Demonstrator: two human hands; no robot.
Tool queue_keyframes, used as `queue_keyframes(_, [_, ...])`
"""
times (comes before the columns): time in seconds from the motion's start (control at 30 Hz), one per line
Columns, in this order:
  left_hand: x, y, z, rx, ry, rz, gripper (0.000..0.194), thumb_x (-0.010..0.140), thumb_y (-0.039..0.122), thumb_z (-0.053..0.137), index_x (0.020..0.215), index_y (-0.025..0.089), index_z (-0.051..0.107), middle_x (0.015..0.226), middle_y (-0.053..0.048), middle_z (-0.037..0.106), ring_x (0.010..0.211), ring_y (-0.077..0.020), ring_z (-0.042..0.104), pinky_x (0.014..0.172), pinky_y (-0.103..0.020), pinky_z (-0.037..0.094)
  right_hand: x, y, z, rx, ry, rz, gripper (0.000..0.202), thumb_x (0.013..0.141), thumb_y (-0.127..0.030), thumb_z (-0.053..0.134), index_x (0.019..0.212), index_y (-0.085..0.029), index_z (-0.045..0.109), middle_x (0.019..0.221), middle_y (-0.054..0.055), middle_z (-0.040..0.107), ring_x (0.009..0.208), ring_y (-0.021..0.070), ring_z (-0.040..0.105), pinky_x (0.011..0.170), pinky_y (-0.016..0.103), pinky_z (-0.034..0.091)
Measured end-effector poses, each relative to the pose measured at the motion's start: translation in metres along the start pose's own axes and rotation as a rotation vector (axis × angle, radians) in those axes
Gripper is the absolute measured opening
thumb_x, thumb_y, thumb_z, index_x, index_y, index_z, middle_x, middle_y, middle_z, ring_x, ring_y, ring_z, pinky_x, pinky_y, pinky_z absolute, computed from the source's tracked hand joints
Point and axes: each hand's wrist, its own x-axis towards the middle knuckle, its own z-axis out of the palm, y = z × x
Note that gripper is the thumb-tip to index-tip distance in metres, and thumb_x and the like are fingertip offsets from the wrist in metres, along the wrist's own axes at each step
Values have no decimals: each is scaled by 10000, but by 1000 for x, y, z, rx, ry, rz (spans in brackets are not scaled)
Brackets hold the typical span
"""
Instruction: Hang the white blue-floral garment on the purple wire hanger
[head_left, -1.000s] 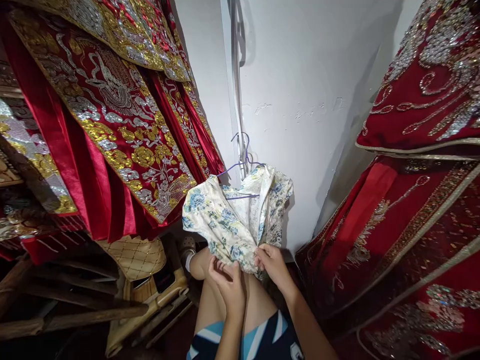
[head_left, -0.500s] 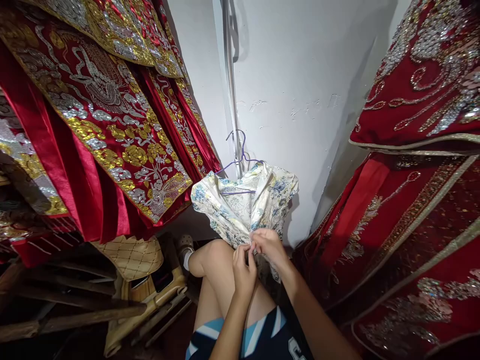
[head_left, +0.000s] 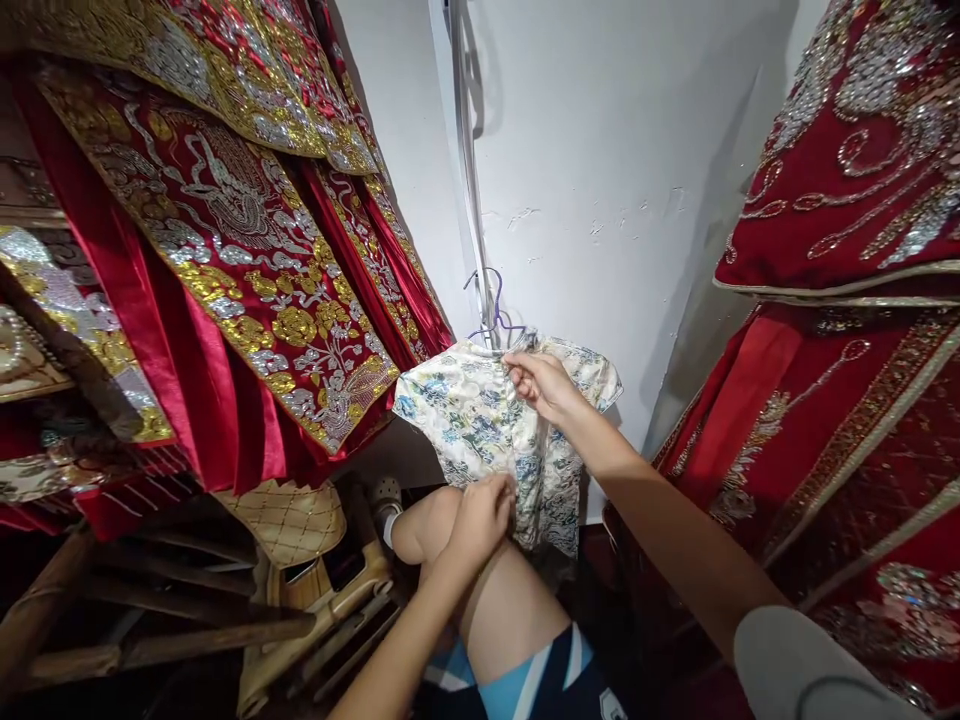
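Observation:
A short-sleeved floral shirt (head_left: 469,415), white with blue and yellow print, hangs in front of me on a purple hanger (head_left: 496,300). My right hand (head_left: 538,385) pinches the shirt's front edge up near the collar. Lower down, my left hand (head_left: 486,512) is closed on the front edge close to the hem, just above my knee. Between the two hands the front edge runs roughly straight, and the front panels lie together. Whatever small part sits under the left fingertips is hidden.
Red embroidered garments with sequins (head_left: 255,240) hang at the left, and a beaded red garment (head_left: 862,200) hangs at the right. A white wall (head_left: 600,130) with a vertical metal pole (head_left: 469,170) stands behind. A bamboo chair (head_left: 330,610) with a quilted tan bag (head_left: 292,520) is at lower left.
My hands were together low on the front edge; my right hand has risen to the collar while the left stays low. The shirt's open neckline is now drawn closed and flat.

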Motion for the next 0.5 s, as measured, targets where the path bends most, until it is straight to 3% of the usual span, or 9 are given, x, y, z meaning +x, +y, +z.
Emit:
queue_keyframes(0.17, [73,42,-71,-76,487,197,312,978,250,500,1278,204,573,965,-58,686,849,-188,638,826,-315,485,-15,0,1,-160,-38,-127,177,708,-313,750,700,-159,663,456,-22,595,351,62,438,340,169,271])
queue_keyframes(0.2, [88,50,-81,-38,519,234,303,988,256,491,1271,199,584,984,-63,686,851,-184,635,824,-314,486,-15,-3,1,-192,-49,-153,179,710,-322,742,703,-162,663,454,-20,599,352,67,441,347,175,277])
queue_keyframes(0.27, [113,64,-95,75,454,328,208,987,252,506,1121,180,647,973,-69,683,869,-188,628,821,-312,482,-13,-5,0,-262,-47,-224,176,721,-332,725,713,-167,664,453,-22,597,361,79,453,368,187,299])
queue_keyframes(0.37, [132,75,-106,203,397,403,159,982,225,510,942,163,651,924,-69,675,878,-193,620,817,-310,467,-6,7,-9,-352,55,-322,175,719,-338,720,686,-182,650,447,-42,558,375,92,446,396,213,320])
queue_keyframes(0.43, [134,72,-115,177,522,370,160,984,224,509,919,158,641,911,-60,674,880,-185,617,831,-306,457,-5,26,-20,-407,131,-301,184,701,-343,725,646,-188,642,435,-49,528,367,95,418,401,229,308])
queue_keyframes(0.5, [130,57,-130,44,729,251,162,981,235,512,919,155,638,919,-49,672,886,-172,610,836,-294,454,-10,47,-33,-448,127,-231,211,694,-359,725,607,-191,631,423,-48,508,369,101,414,412,241,309])
